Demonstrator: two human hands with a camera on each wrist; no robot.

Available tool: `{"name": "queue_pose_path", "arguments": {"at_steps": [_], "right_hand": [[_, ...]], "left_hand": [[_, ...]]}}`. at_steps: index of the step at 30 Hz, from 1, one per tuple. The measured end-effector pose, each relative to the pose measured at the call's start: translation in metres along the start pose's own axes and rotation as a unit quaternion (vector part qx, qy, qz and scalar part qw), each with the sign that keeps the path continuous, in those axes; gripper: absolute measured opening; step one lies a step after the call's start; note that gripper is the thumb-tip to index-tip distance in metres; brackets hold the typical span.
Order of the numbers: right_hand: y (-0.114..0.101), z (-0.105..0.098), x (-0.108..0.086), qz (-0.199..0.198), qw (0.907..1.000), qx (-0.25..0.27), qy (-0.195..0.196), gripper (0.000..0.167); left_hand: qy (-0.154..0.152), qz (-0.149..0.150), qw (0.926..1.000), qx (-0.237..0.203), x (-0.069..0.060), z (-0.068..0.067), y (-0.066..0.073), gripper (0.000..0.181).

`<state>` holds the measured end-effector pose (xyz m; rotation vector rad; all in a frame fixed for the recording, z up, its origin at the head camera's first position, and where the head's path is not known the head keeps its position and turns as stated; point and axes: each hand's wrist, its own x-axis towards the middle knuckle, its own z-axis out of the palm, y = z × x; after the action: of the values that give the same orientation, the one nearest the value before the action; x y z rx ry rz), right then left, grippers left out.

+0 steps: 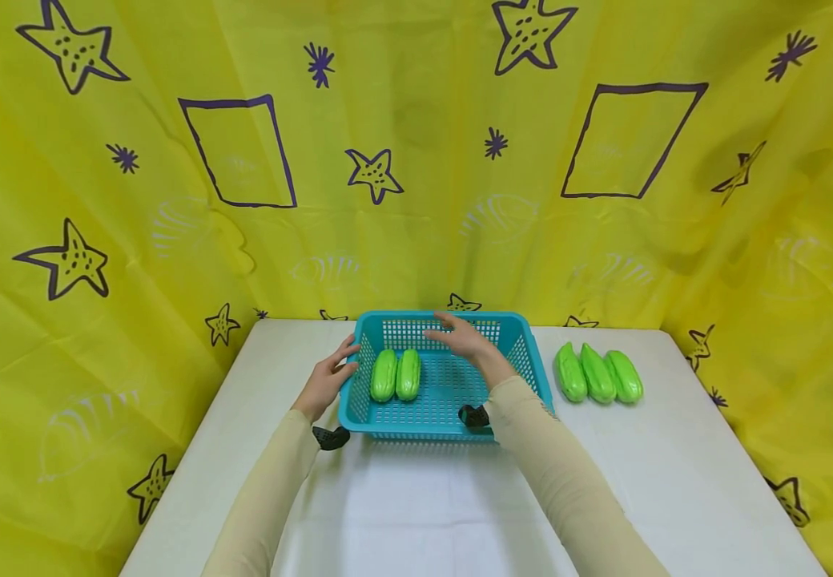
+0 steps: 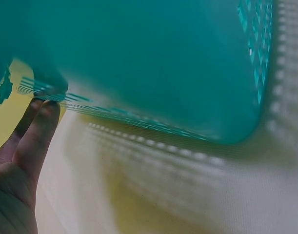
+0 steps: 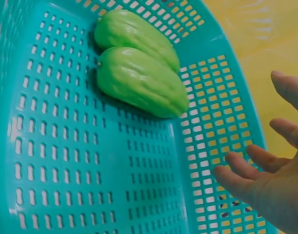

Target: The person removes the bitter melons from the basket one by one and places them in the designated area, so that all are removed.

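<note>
A teal plastic basket with perforated walls sits on the white table. Inside, toward its left end, two glossy green gourd-like vegetables lie side by side. My left hand is at the basket's left rim, and in the left wrist view its extended fingers touch the basket's side. Over the far middle part of the basket hovers my right hand, fingers spread and holding nothing. In the right wrist view that hand is apart from both vegetables.
To the right of the basket, three similar green vegetables lie in a row on the table. A yellow curtain with drawn stars hangs behind and along both sides. Dark wrist-worn devices show under the forearms.
</note>
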<state>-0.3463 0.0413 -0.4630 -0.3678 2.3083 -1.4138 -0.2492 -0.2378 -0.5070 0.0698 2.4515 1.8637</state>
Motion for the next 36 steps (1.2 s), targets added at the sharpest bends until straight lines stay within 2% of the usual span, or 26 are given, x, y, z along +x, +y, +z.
{"name": "queue_pose_path", "arguments": {"at_steps": [3, 5, 12, 21, 24, 31, 36], "right_hand": [[0.000, 0.005, 0.001, 0.013, 0.9999, 0.005, -0.005, 0.071], [0.002, 0.008, 0.002, 0.018, 0.9998, 0.010, -0.007, 0.071], [0.008, 0.019, 0.006, 0.020, 0.9997, 0.012, -0.005, 0.068], [0.008, 0.029, 0.008, 0.027, 0.9993, 0.023, 0.009, 0.066], [0.009, 0.032, 0.009, 0.022, 0.9997, 0.009, 0.005, 0.063], [0.014, 0.039, 0.012, 0.022, 0.9996, -0.003, -0.017, 0.061], [0.015, 0.040, 0.017, 0.038, 0.9977, 0.013, -0.055, 0.062]], "left_hand": [[0.001, -0.001, 1.0000, 0.003, 0.000, 0.000, 0.001, 0.047], [0.005, 0.007, 0.9999, 0.008, 0.004, 0.000, -0.008, 0.047], [0.011, -0.003, 0.9999, 0.009, 0.003, 0.001, -0.008, 0.046], [0.003, -0.001, 1.0000, 0.005, 0.003, -0.001, -0.007, 0.047], [-0.002, -0.009, 1.0000, -0.003, 0.001, -0.001, -0.003, 0.047], [-0.014, -0.011, 0.9998, 0.004, -0.012, 0.001, 0.022, 0.048], [-0.013, -0.008, 0.9999, 0.002, -0.013, 0.001, 0.026, 0.047]]}}
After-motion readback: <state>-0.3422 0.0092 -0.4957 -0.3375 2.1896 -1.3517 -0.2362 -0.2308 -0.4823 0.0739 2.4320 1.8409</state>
